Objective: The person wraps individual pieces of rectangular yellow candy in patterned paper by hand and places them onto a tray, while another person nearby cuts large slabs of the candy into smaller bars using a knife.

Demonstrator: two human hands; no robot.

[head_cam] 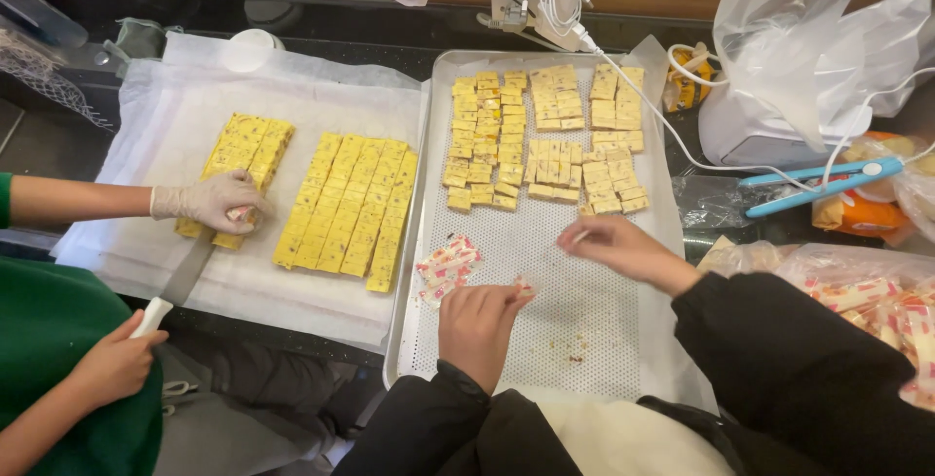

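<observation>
Over the perforated baking tray [623, 340], the left hand [477, 325] pinched a wrapped candy [525, 290] at its fingertips. The right hand [616, 245] pinched a small pale piece [580, 236], just below the tray's rows of yellow nougat squares [542, 135].

Yellow speckled candy slabs [346, 203]; wrappers [446, 266] seemingly red-white.

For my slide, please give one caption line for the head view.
Left hand and right hand wrap candy over a perforated tray of yellow nougat pieces; a co-worker's gloved hand steadies a slab.

Cut pieces [541, 140] lie on tray [545, 340], right of slabs [346, 203].
</observation>
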